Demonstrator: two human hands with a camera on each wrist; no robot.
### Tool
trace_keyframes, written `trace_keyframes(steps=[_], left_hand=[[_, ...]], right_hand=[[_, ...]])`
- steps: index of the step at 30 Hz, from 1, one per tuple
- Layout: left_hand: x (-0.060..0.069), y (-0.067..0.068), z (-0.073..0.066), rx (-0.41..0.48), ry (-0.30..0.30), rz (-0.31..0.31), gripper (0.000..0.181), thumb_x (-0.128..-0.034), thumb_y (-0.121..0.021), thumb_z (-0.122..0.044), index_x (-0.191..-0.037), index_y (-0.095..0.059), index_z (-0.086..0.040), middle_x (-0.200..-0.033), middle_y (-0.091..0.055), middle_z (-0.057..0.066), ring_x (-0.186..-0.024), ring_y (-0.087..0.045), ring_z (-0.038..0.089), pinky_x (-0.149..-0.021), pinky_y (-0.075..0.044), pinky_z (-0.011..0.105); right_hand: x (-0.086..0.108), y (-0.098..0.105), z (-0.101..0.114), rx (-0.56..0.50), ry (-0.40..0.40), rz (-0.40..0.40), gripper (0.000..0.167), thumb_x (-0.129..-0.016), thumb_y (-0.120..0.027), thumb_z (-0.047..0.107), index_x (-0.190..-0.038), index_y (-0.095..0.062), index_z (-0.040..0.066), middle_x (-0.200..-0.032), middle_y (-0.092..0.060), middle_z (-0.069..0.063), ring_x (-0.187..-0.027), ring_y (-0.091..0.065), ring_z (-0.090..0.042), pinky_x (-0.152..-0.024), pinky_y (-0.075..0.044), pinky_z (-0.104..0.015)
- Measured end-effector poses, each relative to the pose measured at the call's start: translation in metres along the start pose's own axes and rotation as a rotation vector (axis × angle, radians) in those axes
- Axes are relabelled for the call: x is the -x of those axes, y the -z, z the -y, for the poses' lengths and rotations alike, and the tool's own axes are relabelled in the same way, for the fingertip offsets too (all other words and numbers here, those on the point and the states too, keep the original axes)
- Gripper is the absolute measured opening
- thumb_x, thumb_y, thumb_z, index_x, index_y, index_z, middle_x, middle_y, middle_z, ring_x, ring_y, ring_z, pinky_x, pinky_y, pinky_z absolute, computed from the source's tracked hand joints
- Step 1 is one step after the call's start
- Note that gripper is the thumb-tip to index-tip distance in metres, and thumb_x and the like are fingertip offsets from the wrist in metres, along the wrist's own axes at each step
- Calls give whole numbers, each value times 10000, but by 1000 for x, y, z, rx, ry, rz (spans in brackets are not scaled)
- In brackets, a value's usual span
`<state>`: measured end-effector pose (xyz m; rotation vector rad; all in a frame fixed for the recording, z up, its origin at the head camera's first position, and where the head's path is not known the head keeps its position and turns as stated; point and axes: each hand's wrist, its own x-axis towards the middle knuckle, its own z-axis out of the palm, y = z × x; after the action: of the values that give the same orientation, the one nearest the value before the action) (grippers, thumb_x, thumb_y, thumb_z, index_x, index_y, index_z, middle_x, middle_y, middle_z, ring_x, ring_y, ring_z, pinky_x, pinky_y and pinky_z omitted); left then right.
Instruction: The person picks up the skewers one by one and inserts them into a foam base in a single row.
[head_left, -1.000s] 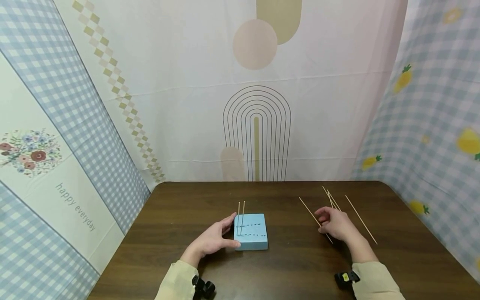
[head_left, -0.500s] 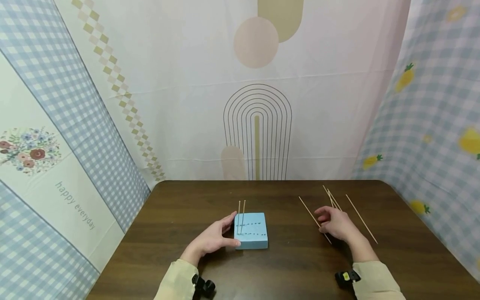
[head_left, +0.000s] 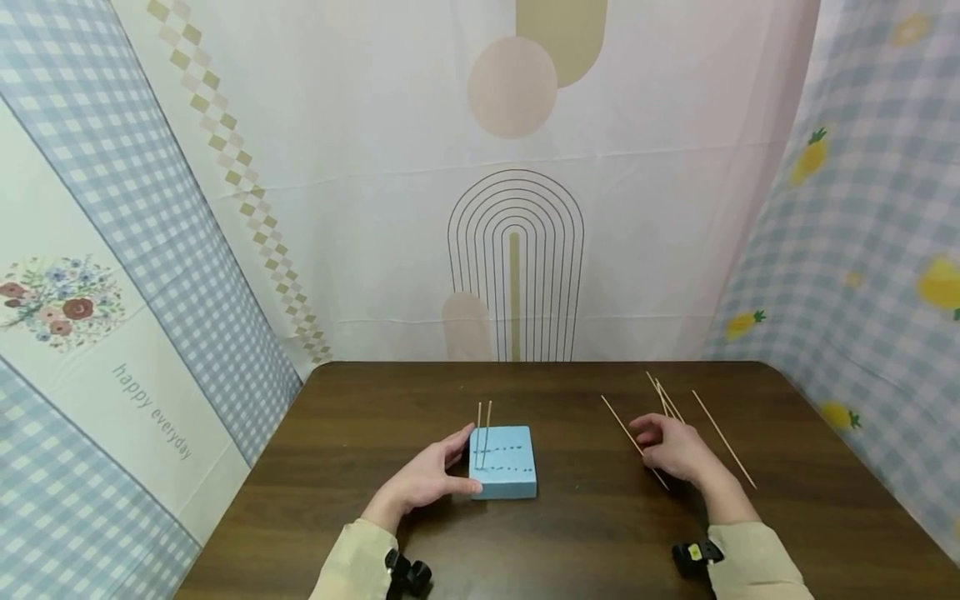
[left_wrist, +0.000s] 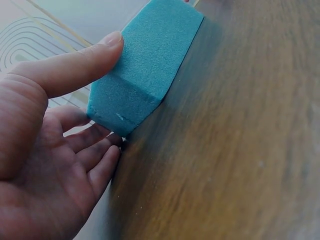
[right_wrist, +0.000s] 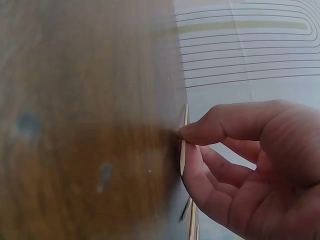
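— What's nearest us?
— Two pale sleeves (head_left: 348,562), reaching in over the dark wooden table (head_left: 577,533).
— And the left hand (head_left: 423,477)?
— Thumb against the near face of that blue block (head_left: 506,490), fingers round towards its far left corner, so it has hold of that end. The block sits flat on the table, in front of the person. Two thin upright sticks (head_left: 487,435) stand in its top by the left edge.
— Heavy, would you say?
— Looks like foam to me: light, slightly soft, easy to dent or nudge. I'd hold it lightly by its sides, clear of the sticks.
— The right hand (head_left: 675,450)?
— Thumb and finger pinch a slanting stick (head_left: 620,421), well right of the block. Whether it's off the wood, I can't tell.
— Fragile?
— Stiff, I'd guess, nearly weightless, apt to roll between fingertips and snap if bent. Better gripped near an end than halfway.
— Further off?
— A lone stick (head_left: 724,440) right of that hand, crossed sticks (head_left: 663,398) beyond it, then the patterned cloth (head_left: 375,208) hanging behind.
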<state>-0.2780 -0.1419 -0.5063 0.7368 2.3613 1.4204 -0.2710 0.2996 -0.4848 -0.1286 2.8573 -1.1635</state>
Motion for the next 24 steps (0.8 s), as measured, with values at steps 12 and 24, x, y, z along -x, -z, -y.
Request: trace_keyframes(steps=[12, 24], left_hand=[[0, 4, -3, 7, -13, 18, 1051, -896, -890, -224, -1686, -237, 9, -1742, -246, 202, -1536, -380, 398, -1245, -327, 552], [0, 2, -4, 4, -1, 8, 1044, -895, -888, -227, -1689, -247, -5, -1741, -262, 184, -1532, -389, 401, -1246, -328, 553]], right_hand=[[0, -5, 17, -268, 2, 53, 619, -924, -693, -39, -1512, -498, -53, -1135, -740, -196, -968, -707, -271, -744, -579, -350], [4, -8, 52, -474, 49, -12, 528, -1056, -688, 106, -1518, -482, -45, -1157, -728, -216, -1010, -730, -300, -823, -654, -374]])
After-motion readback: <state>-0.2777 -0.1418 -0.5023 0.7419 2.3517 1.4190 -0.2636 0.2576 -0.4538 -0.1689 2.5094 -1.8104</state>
